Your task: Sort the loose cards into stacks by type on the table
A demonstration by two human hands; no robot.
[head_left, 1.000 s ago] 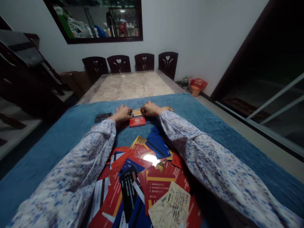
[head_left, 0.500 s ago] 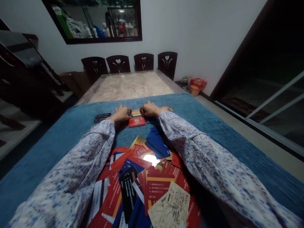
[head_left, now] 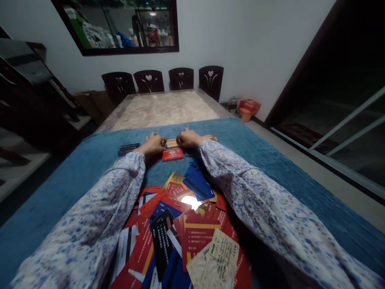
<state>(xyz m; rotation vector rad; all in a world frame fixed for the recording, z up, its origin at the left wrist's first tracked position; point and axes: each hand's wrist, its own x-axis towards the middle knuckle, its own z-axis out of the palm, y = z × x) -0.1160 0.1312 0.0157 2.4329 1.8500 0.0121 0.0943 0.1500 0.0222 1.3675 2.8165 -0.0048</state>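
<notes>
Toward the far side of the blue cloth, my left hand (head_left: 154, 144) has its fingers curled at the left end of a gold card (head_left: 172, 143). Opposite it, my right hand (head_left: 190, 138) pinches the card's right end. Just nearer than the gold card lies a red card stack (head_left: 173, 154) with a gold emblem. Black cards (head_left: 128, 149) lie left of my left hand, and part of another gold card (head_left: 211, 137) shows beyond my right wrist. Between my forearms spreads a loose pile of red, blue, black, white and beige cards, with a beige card (head_left: 221, 257) on top.
A blue cloth (head_left: 75, 180) covers the near part of the table, whose bare stone top (head_left: 168, 106) continues behind it. Several dark wooden chairs (head_left: 181, 78) line the far end. An orange bin (head_left: 246, 115) stands on the floor at the right.
</notes>
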